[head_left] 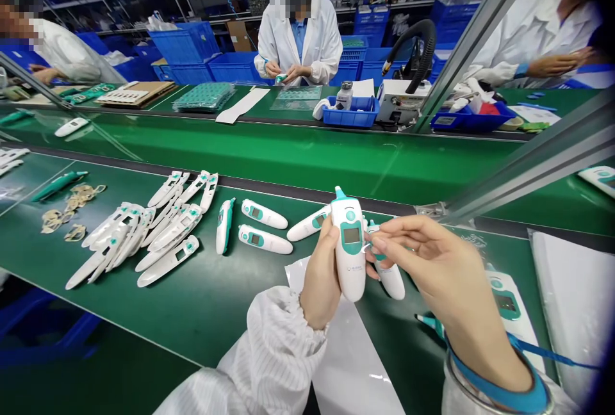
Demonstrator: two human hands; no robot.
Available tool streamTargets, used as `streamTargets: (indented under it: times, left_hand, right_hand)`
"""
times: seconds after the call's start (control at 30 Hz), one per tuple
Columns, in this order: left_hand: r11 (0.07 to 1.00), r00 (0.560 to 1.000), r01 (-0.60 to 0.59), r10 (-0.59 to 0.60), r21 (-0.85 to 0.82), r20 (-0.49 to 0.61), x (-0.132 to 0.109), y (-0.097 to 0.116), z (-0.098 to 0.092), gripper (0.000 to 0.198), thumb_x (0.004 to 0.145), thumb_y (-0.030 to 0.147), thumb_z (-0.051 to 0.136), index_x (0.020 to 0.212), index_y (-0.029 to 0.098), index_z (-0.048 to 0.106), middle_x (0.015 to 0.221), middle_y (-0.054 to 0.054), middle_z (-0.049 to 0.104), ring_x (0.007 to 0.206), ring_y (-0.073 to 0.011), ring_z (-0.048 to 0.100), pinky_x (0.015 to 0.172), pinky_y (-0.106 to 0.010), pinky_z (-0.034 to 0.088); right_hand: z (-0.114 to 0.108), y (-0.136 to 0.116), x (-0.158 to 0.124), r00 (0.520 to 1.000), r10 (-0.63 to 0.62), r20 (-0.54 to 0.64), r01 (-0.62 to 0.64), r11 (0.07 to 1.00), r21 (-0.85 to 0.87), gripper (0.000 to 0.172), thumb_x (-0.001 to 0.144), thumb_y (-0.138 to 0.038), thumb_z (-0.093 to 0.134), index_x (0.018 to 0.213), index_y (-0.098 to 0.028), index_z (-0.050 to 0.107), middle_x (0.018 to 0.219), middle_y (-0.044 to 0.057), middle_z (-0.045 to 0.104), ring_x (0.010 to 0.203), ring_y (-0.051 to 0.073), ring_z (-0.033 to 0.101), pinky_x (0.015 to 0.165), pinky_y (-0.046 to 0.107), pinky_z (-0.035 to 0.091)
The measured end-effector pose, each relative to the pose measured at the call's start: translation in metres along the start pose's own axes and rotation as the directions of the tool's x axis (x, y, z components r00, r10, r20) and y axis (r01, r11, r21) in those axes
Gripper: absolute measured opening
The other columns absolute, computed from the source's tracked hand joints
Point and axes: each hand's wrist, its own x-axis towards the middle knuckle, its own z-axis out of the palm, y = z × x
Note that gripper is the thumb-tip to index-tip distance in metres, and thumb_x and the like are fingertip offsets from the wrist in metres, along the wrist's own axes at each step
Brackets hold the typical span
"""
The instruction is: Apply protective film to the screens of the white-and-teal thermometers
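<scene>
My left hand (pixel 323 274) is wrapped round a white and teal ear thermometer (pixel 350 274), held upright with its probe tip pointing away and its screen facing me. Thumb and fingers of my right hand (pixel 423 255) are pinched together beside the right edge of the screen. A small pale sliver shows at those fingertips, too small to name. Just behind my right fingers lies another ear thermometer (pixel 393 280), partly covered. One more thermometer (pixel 307 225) rests to the left of the held one, and two others lie side by side farther left, near a thermometer turned on its side (pixel 223 226).
White thermometer shell halves (pixel 168 261) are heaped on the left of the green bench, near some tan parts (pixel 77 200). A white sheet (pixel 355 364) lies under my hands. Beyond runs a green conveyor belt (pixel 298 159); a slanted metal post (pixel 533 159) stands right. Co-workers sit opposite.
</scene>
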Motion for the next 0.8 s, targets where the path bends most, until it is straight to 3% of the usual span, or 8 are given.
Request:
streamTargets:
  times: [0.23, 0.8]
  left_hand:
    - [0.999, 0.998, -0.036, 0.037, -0.034, 0.045, -0.0059, 0.0037, 0.0051, 0.034, 0.091, 0.035, 0.036, 0.121, 0.021, 0.041, 0.073, -0.001, 0.055, 0.058, -0.0157, 0.053, 0.056, -0.029, 0.047]
    - [0.999, 0.999, -0.026, 0.025, 0.03, 0.034, -0.0074, 0.0043, 0.0049, 0.035, 0.088, 0.037, 0.039, 0.119, 0.021, 0.04, 0.074, 0.0, 0.055, 0.056, -0.0162, 0.053, 0.056, -0.03, 0.045]
  right_hand:
    - [0.0092, -0.0042, 0.0007, 1.0, -0.006, 0.026, 0.005, 0.998, 0.056, 0.016, 0.07, -0.028, 0.079, 0.075, -0.019, 0.067, 0.063, 0.0, 0.067, 0.05, 0.013, 0.064, 0.043, 0.021, 0.054]
    - [0.0091, -0.0052, -0.0029, 0.997, -0.069, -0.018, 0.067, 0.995, -0.075, 0.014, 0.073, -0.031, 0.076, 0.077, -0.02, 0.067, 0.069, 0.001, 0.069, 0.051, 0.013, 0.066, 0.04, 0.02, 0.054]
